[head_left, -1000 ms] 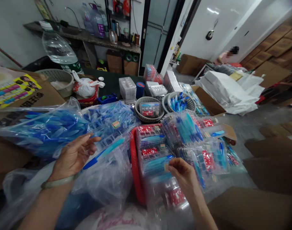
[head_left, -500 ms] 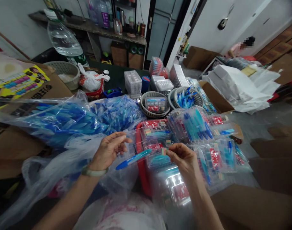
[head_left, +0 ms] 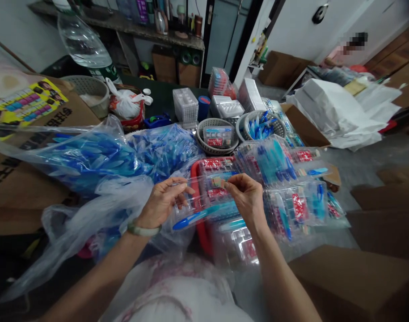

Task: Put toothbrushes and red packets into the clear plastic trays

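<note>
My left hand [head_left: 166, 201], with a pale band at the wrist, is closed on the left edge of a clear plastic blister tray [head_left: 187, 208]. In this tray lies a blue pen [head_left: 196, 216] with a light-blue barrel, slanting up to the right. The fingertips of my right hand [head_left: 246, 192] pinch a small tan-and-green striped block [head_left: 217, 182] over the tray's right part. Beneath are more filled trays in a red basket [head_left: 204, 239], with red-and-white patterned pieces showing. The held tray's outline is partly lost against those below.
Bags of blue pens [head_left: 100, 154] lie at the left. Filled trays [head_left: 294, 205] are stacked at the right. Behind stand a round basket [head_left: 216, 147], a basket of pens [head_left: 263, 127] and stacked clear trays [head_left: 185, 105]. Cardboard boxes [head_left: 352, 281] flank the space. Far right, a person is partly visible.
My left hand has moved slightly right and closed on the tray's edge. My right hand has shifted up and left, the striped block still in its fingertips. The camera view has tilted downward.
</note>
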Tool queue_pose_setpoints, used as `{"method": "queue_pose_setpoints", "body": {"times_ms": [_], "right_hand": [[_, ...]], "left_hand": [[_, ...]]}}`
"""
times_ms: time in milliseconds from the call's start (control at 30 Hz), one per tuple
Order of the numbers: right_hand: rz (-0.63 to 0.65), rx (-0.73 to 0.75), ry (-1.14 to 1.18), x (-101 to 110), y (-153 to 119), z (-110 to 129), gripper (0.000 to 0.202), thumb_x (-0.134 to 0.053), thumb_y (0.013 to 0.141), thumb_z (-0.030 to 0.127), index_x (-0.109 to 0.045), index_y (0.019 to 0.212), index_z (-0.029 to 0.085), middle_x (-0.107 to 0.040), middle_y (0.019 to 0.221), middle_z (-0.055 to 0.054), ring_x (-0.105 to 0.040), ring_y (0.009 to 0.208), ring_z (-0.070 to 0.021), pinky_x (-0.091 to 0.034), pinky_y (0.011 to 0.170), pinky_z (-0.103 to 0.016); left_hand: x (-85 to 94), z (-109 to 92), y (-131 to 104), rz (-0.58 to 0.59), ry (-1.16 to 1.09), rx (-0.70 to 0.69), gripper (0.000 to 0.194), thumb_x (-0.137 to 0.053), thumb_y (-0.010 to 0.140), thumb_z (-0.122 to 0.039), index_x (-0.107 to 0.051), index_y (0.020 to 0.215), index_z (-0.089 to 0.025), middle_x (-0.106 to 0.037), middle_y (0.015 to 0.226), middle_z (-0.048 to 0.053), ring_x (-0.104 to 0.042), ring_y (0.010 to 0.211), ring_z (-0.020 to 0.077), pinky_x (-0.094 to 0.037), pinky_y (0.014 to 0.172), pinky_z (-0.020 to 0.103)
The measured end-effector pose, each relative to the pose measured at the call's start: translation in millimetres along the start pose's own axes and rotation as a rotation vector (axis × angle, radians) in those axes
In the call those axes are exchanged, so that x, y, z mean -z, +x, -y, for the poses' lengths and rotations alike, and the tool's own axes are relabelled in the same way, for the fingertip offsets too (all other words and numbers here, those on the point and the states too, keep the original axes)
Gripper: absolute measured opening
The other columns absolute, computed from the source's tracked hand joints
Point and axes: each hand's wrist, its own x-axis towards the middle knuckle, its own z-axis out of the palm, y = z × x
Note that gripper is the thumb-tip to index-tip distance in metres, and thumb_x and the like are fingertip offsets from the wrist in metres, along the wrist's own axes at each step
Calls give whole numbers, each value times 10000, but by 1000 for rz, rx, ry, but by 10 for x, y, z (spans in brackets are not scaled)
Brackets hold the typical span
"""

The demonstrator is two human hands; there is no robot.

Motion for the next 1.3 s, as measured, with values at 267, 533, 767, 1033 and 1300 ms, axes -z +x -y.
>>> {"method": "queue_pose_setpoints", "body": {"times_ms": [267,533,767,1033,1300], "right_hand": [[-7,20,-61,48,-32,26,199,-707,658,325,-620,662,146,-566,586,21,-448,548,-92,-368,529,-220],[58,65,-174,34,-67,-59,184,-656,703,341,-602,664,169,-573,601,28,-464,549,-99,-366,541,-222],[-12,175,-573,-30,-139,-32,76,-611,759,243,-637,697,208,-611,688,30,-476,557,-98,-329,562,-228],[115,482,-591,27,-437,177,193,-492,894,237,-674,954,218,-574,843,-24,-518,665,-105,-381,617,-225],[420,549,-882,-129,-890,199,164,-563,879,348,-674,864,228,-566,766,-30,-517,727,-152,-312,588,-252]], "left_hand": [[-22,11,-91,14,2,2,302,-700,745,-313,-589,969,-142,-714,808,82,-572,474,119,-410,424,217],[-33,60,-154,22,9,-14,277,-703,743,-308,-612,959,-159,-713,792,78,-572,466,120,-410,421,218],[-63,61,-197,49,-15,8,264,-701,740,-303,-614,944,-160,-713,795,80,-571,469,119,-426,430,222],[-74,40,-197,39,-102,30,271,-688,728,-275,-623,952,-138,-714,794,99,-576,478,123,-408,416,217],[-97,62,-240,-4,-73,1,316,-695,731,-296,-577,975,-133,-707,794,80,-573,483,112,-427,447,219]]}}
